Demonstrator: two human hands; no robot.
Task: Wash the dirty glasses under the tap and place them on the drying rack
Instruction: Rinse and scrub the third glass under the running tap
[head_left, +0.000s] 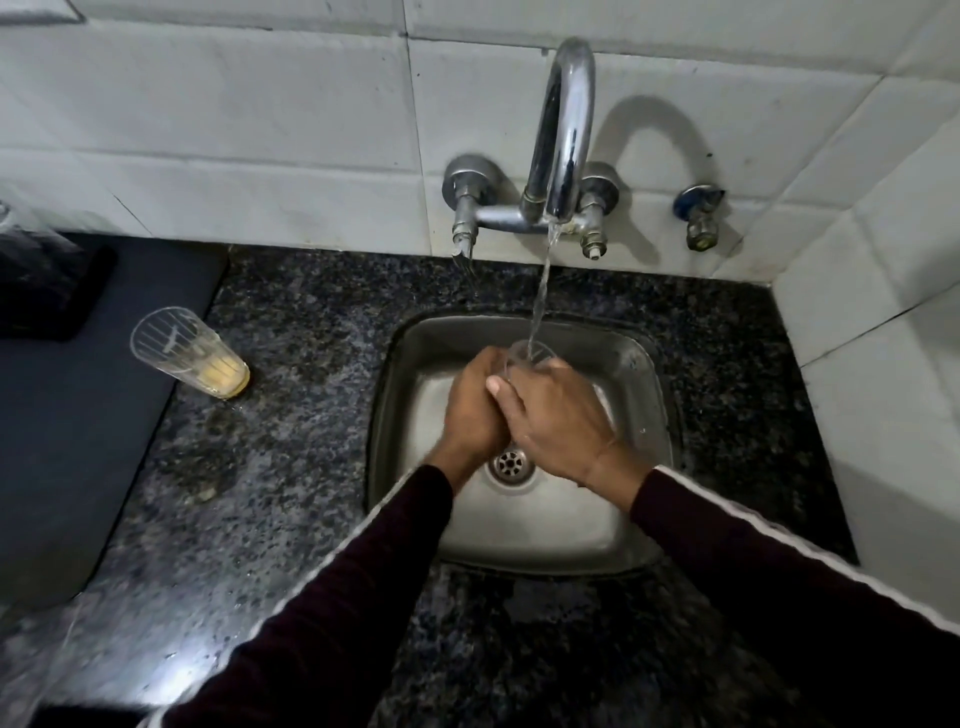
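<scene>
Over the steel sink (639, 374), my left hand (475, 405) and my right hand (556, 421) are wrapped together around a clear glass (527, 358). Only its rim shows above my fingers. Water streams from the chrome tap (563, 130) straight into that rim. A second clear glass (189, 352) stands on the granite counter (291, 415) to the left of the sink, with yellowish residue at its bottom. It is apart from both hands.
A dark mat (78, 426) covers the counter's left side, with a dark object (47, 291) and something transparent at the far left edge. A separate valve (698, 215) sticks out of the tiled wall (234, 130) right of the tap. The wall turns a corner at the right.
</scene>
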